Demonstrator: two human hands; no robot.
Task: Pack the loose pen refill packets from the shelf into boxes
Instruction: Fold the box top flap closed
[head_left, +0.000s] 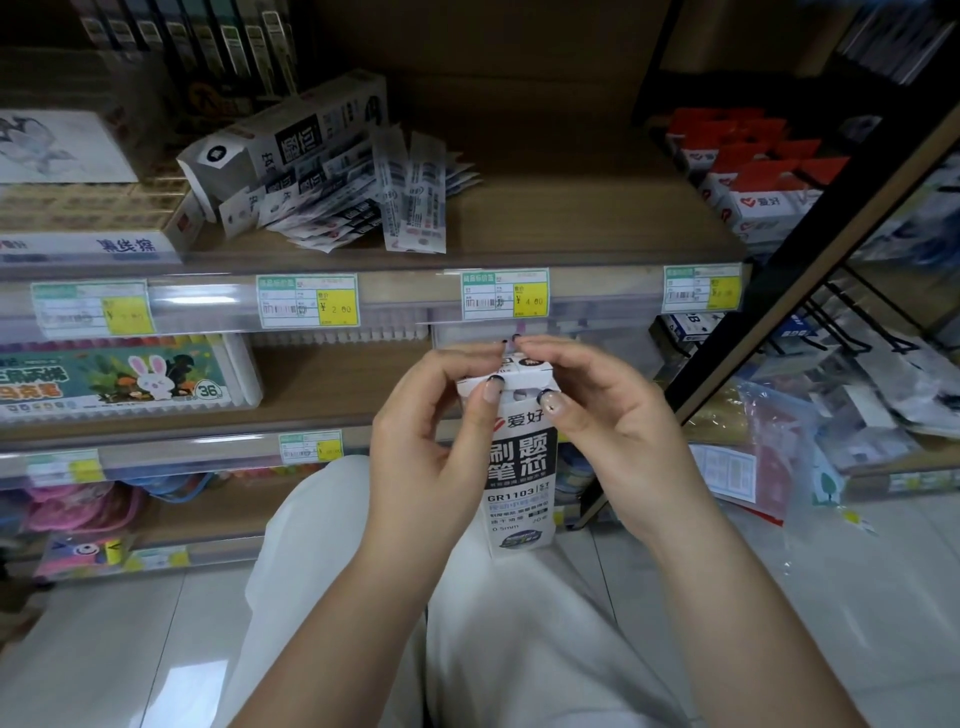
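Stationery shelving (519, 262) fills the background, price tags along each wooden edge, while a person works just in front of its middle tier. Held upright over the lap is 1 white refill box (522, 467), its top flaps being folded down. Both hands grip its upper end: the left hand (431, 431) curls around the left side with its thumb pressing the flap, and the right hand (605, 410) pinches the right side, thumb on the box's front just below the flap. Whether the box is already full cannot be seen. Up on the shelf's top board, near its front edge and left of centre, the loose refill packets (363, 208) lie fanned in a heap, touching another box (291, 140) tipped on its side. To close well, I judge the side tabs should tuck in first, then the lid flap slide straight into its slot, with the body squeezed lightly so it stays square. Red-topped boxes (753, 176) sit at the shelf's right end.
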